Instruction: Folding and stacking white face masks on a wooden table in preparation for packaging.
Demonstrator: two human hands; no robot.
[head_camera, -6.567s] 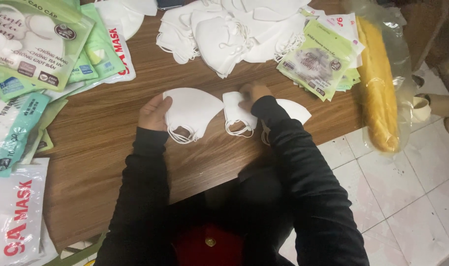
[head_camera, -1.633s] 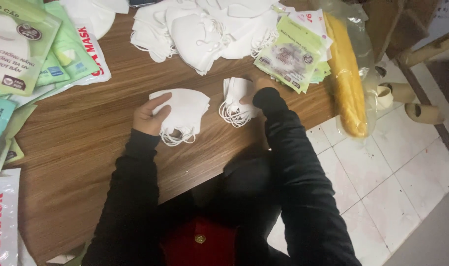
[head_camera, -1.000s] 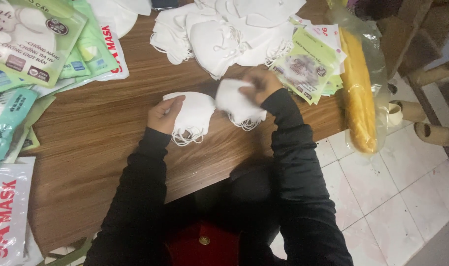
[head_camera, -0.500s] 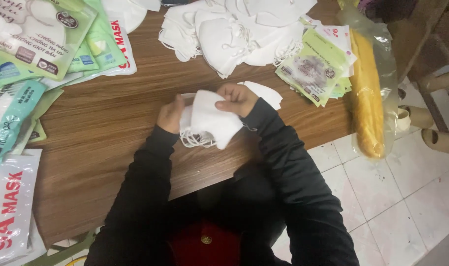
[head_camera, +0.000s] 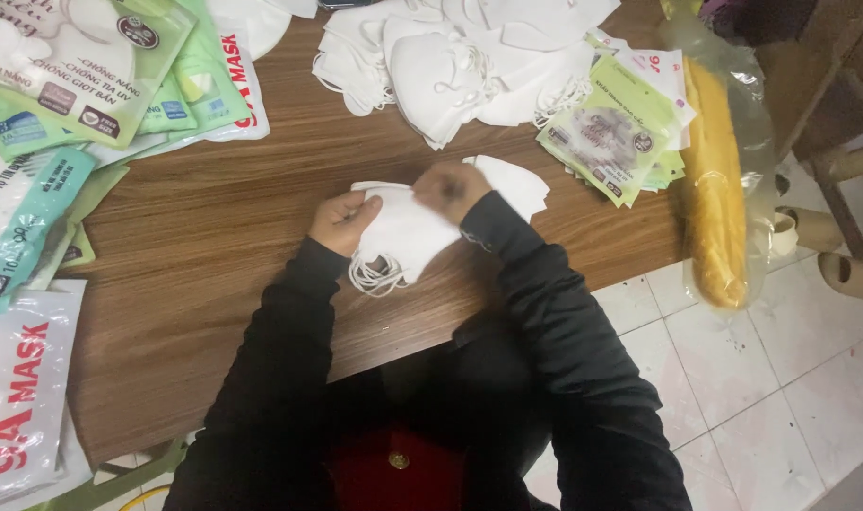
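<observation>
Both hands (head_camera: 398, 208) pinch white masks (head_camera: 403, 237) between them.

A: What carries the items?
B: A brown wood-grain table (head_camera: 214, 246).

A: What lies on it?
B: Beyond the hands, a heap of loose white fabric face masks (head_camera: 450, 57). Right of the hands, a stack of green printed packets (head_camera: 616, 132), then a long yellow plastic-wrapped roll (head_camera: 715, 189). Left of the hands, green and white mask packages (head_camera: 81, 76).
</observation>
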